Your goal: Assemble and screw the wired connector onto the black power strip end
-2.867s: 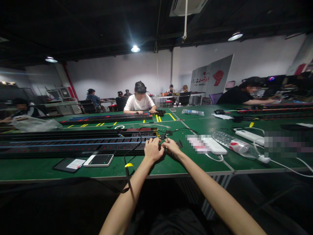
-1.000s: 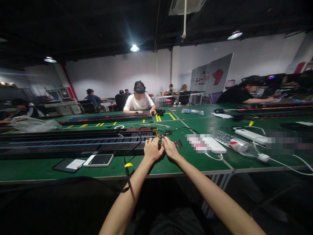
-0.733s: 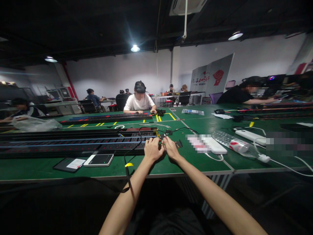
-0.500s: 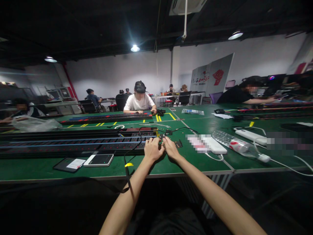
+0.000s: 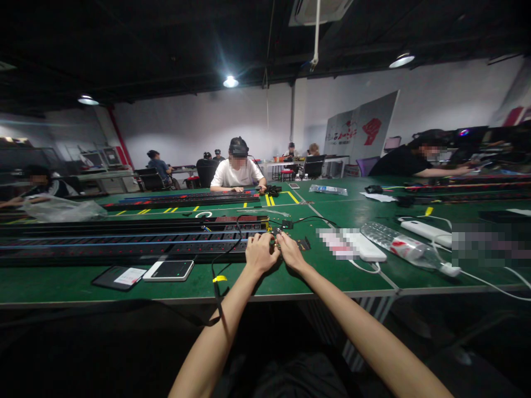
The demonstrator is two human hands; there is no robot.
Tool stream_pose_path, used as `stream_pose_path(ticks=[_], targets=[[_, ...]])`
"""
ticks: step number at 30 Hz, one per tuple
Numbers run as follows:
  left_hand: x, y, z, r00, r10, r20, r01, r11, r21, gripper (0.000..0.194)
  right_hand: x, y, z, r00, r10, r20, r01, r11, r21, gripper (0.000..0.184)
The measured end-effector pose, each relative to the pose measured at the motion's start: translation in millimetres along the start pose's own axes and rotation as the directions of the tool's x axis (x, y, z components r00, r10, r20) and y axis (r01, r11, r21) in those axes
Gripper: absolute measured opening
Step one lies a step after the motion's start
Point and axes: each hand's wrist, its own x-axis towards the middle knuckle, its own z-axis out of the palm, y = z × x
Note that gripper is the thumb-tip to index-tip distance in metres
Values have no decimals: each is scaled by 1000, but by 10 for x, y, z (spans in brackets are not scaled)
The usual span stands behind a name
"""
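The long black socket strip (image 5: 166,249), judged heavy and stiff, is located beside and left of the left hand's fingers; it is best gripped by its side rails. Fingers of the left hand (image 5: 259,254) and right hand (image 5: 291,253) are curled close together, but whether small parts, probably fragile, are pinched between them cannot be told

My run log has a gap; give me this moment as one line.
left hand: at strip's right end | right hand: beside left, grip unclear | bottle: lying on side
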Motion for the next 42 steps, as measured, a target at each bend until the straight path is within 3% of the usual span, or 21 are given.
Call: stream_pose_path(ticks=[19, 26, 33, 42], targets=[[0, -8, 13, 1000, 15, -16, -15, 1000, 5, 22, -17, -108, -47, 998, 31, -54, -34, 998, -53, 41], [2, 0, 3, 1000, 0, -9, 0, 1000, -3, 24, -13, -90, -76, 981, 39, -188, -39, 999, 7, 50], [-1, 4, -11, 1000, 3, -2, -3, 1000, -1, 21, -30, -71, -42, 999, 8, -52, -7, 1000, 18, 47], [4, 0, -3, 1000, -1, -2, 1, 1000, 3, 23, -48, -102, -38, 996, -20, -83, 26, 997, 66, 47]])
